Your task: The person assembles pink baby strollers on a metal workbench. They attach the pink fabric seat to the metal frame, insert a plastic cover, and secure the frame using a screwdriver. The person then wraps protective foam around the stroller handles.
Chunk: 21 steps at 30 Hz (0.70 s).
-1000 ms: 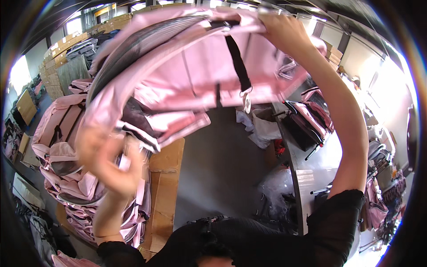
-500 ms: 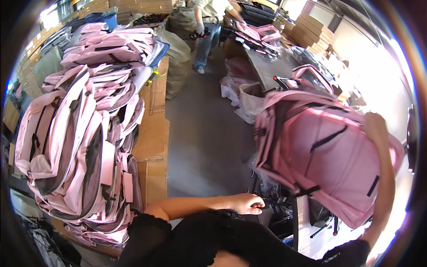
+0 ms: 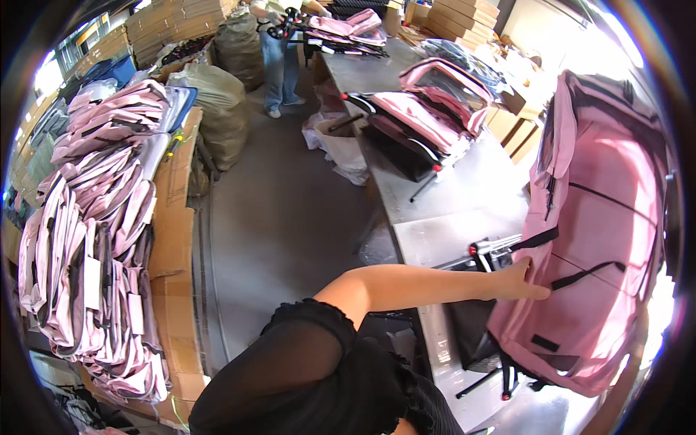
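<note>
A large pink fabric cover [image 3: 602, 239] with dark mesh edging and black straps stands tilted up at the right, over the metal table. My left hand [image 3: 520, 281] reaches across and grips its near left edge. Only my right forearm [image 3: 620, 395] shows, dim at the lower right beside the cover; the hand itself is hidden. Under and beside the cover is a frame of metal tubes with a red-and-black joint [image 3: 478, 250]. Farther along the table lies another pink-and-black piece [image 3: 428, 119] fitted on a folded frame.
A tall pile of pink covers [image 3: 94, 239] lies on cardboard [image 3: 174, 290] at the left. Grey floor [image 3: 254, 217] runs between it and the metal table [image 3: 413, 210]. A person [image 3: 279, 69] in jeans stands at the far end. Sacks [image 3: 214, 109] and boxes [image 3: 457, 25] stand behind.
My view has turned right. The pink cover has swung from lying slanted to more upright. My left hand has moved from in front of my body onto the cover; my right hand has gone from sight.
</note>
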Motion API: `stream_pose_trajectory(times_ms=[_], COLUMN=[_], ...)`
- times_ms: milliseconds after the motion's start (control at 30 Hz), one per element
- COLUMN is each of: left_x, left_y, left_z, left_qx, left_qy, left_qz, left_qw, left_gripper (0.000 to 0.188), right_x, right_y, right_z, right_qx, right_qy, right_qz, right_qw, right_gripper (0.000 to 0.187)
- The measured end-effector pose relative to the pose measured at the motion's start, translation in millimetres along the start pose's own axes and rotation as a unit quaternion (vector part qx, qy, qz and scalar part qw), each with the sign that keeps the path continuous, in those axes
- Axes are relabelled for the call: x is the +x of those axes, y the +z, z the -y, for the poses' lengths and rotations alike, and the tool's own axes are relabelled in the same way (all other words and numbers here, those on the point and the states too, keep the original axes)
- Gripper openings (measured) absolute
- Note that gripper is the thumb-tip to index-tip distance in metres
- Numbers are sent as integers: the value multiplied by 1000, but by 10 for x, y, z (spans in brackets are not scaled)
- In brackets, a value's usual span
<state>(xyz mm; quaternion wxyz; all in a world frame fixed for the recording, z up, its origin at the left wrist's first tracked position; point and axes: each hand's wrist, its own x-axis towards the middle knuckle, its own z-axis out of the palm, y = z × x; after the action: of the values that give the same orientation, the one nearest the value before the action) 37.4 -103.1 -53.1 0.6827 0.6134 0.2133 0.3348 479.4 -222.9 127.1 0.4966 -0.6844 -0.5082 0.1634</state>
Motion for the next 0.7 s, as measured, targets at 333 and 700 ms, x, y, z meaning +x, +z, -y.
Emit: stream_pose_trajectory(times_ms=[333, 700], left_x=[1966, 3503], left_y=[122, -135], left_z=[334, 1413], left_qx=[96, -76], left_qy=[220, -218], left_qz=[79, 223], left_qw=[967, 947], left_gripper=[40, 18], right_x=[-48, -389], right_y=[-318, 779], right_z=[-1832, -2347], right_qx=[130, 318], right_qy=[257, 400], right_qz=[70, -68], right_qw=[955, 857], right_gripper=[39, 10])
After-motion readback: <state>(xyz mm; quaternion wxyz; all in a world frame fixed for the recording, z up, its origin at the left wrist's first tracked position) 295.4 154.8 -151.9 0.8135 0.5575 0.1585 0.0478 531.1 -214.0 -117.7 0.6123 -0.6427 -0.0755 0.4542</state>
